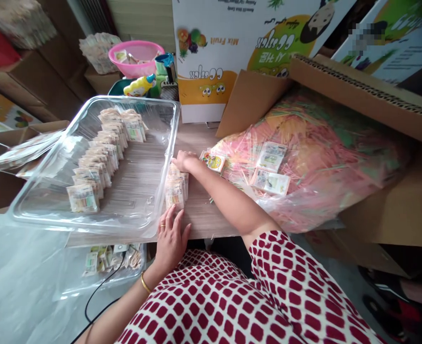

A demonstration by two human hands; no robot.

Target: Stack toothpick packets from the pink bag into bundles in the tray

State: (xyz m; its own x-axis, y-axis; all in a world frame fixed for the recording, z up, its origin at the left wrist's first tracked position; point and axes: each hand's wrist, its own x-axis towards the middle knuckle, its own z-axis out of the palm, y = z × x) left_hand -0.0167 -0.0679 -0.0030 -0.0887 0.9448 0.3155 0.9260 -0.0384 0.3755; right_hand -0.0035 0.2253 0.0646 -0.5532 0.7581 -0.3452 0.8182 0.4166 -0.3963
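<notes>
A person's right hand is curling over the far end of a short row of packets; whether it is pinching any is hidden. The left hand, fingers loosely spread, is touching the near end. The row is lying near the worktop's front edge, just beside a clear tray holding more packets. A bag of colourful sticks is covering the right end.

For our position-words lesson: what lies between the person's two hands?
The head view shows a row of small packets between left hand and right hand.

the right arm stretches forward, right grip curled, while the left grip sits palm-down, fingers spread.
</notes>
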